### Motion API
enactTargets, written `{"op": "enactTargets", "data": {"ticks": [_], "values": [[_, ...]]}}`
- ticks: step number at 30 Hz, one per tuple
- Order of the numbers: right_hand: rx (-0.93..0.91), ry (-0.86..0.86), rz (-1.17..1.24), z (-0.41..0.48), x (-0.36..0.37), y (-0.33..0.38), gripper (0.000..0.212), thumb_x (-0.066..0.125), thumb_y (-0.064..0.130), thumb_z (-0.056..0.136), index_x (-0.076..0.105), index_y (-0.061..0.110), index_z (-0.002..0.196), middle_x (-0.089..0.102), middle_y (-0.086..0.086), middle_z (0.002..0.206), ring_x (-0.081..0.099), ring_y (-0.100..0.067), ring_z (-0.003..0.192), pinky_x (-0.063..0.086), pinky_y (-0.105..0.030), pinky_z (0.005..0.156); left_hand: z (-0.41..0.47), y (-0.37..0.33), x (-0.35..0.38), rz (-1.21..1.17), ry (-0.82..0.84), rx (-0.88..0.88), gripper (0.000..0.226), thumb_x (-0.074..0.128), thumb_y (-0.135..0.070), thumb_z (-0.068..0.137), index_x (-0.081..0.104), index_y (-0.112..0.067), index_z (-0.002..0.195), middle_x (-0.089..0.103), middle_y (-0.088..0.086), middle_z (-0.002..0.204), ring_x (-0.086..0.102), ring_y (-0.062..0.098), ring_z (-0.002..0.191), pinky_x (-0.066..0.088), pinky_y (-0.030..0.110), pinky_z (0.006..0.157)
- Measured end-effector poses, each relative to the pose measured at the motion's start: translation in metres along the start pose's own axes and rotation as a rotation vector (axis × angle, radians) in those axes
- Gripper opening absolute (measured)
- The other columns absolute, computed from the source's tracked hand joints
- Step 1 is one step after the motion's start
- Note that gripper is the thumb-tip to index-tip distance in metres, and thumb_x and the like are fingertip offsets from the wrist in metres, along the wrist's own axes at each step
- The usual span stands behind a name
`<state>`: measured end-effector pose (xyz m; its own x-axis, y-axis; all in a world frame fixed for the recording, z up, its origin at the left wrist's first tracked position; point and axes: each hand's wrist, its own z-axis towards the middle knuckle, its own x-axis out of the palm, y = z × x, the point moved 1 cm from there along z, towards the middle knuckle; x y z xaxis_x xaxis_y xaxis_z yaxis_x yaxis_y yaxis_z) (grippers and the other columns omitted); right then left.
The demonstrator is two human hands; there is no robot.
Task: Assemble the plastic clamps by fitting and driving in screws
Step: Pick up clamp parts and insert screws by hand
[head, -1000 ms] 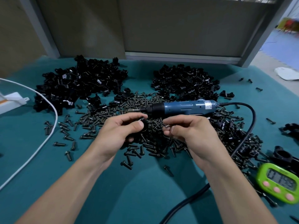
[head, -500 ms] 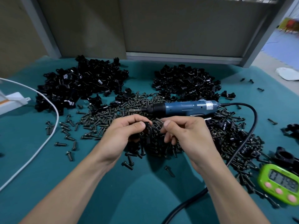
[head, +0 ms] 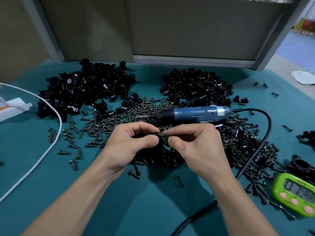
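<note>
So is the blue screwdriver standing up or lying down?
Lying down. The blue screwdriver rests on its side across the screws, tip pointing left, and nobody is holding it.

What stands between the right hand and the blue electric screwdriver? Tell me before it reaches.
Nothing visible. The electric screwdriver lies uncovered just beyond the right hand, on the screw pile. That hand's fingers, though, pinch a screw against the clamp piece that the left hand grips.

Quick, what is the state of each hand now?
Left hand: grips a small dark part, mostly hidden.
Right hand: pinches a screw.
</note>
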<state>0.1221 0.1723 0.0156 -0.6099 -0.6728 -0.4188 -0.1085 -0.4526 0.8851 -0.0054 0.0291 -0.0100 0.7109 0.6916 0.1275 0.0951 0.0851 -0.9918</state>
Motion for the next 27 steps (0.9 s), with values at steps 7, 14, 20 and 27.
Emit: {"op": "enactTargets", "data": {"ticks": [7,14,20,27], "values": [[-0.017,0.022,0.086,-0.001,0.008,-0.001,0.019,0.078,0.012,0.089,0.082,0.031,0.084,0.075,0.008,0.067,0.074,-0.012,0.061,0.059,-0.024,0.06,-0.003,-0.005,0.003,0.018,-0.008,0.051,0.021,0.083,-0.018,0.065,0.085,-0.019,0.086,0.079,0.012,0.086,0.073,0.018,0.08,0.058,0.023,0.074],[-0.025,0.007,0.024,-0.002,0.016,-0.005,0.018,0.072,0.022,0.097,0.073,0.029,0.08,0.067,0.004,0.059,0.057,-0.008,0.047,0.045,-0.023,0.046,-0.004,-0.005,0.005,0.057,-0.049,0.121,0.022,0.082,-0.019,0.065,0.084,-0.016,0.086,0.08,0.011,0.085,0.076,0.018,0.078,0.058,0.022,0.071],[-0.043,0.032,-0.213,-0.004,0.031,-0.004,0.032,0.046,0.035,0.105,0.055,0.024,0.076,0.055,0.013,0.062,0.048,-0.009,0.058,0.037,-0.025,0.053,-0.004,-0.005,0.004,0.15,-0.085,0.147,0.021,0.084,-0.004,0.076,0.084,-0.02,0.088,0.081,0.007,0.085,0.077,0.019,0.079,0.061,0.026,0.072],[0.026,0.073,-0.119,-0.003,0.033,-0.008,0.046,0.046,0.032,0.108,0.045,0.014,0.066,0.045,0.011,0.053,0.04,-0.008,0.053,0.029,-0.023,0.049,-0.008,-0.006,0.002,0.232,-0.074,0.196,0.033,0.085,0.001,0.077,0.085,-0.031,0.087,0.081,0.0,0.083,0.077,0.013,0.076,0.058,0.02,0.068]]}}
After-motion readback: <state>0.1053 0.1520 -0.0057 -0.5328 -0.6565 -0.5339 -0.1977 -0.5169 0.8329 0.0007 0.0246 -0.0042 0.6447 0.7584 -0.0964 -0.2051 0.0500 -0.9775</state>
